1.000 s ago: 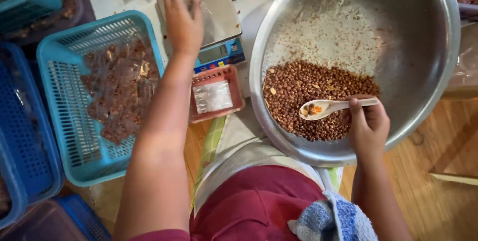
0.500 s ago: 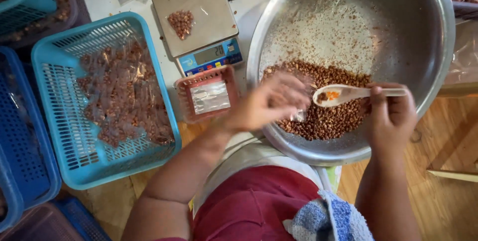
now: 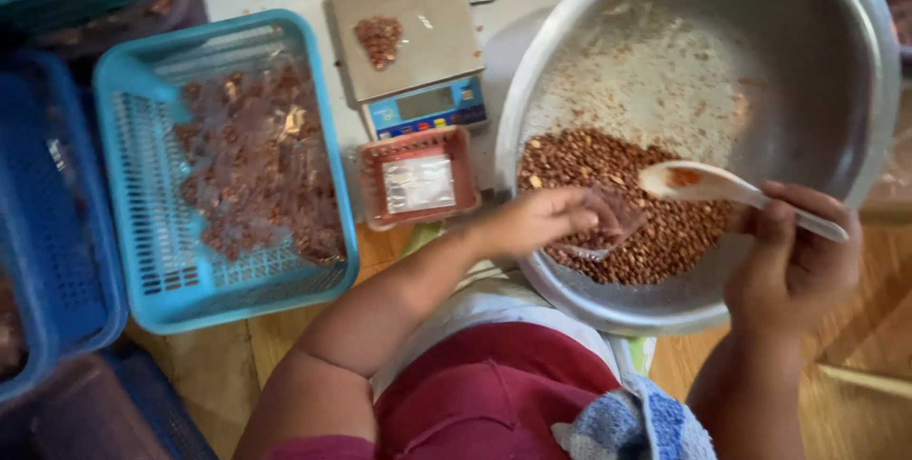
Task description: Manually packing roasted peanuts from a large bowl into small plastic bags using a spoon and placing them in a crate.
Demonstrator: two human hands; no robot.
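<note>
right hand grips one spoon over one steel bowl.

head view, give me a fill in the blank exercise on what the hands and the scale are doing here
1. The right hand holds a white ____ over the peanuts.
2. The peanuts lie in a big ____ bowl.
3. A small heap of peanuts sits on the ____.
4. The left hand holds a small clear ____ over the bowl.

Missing words: spoon; metal; scale; bag
</note>
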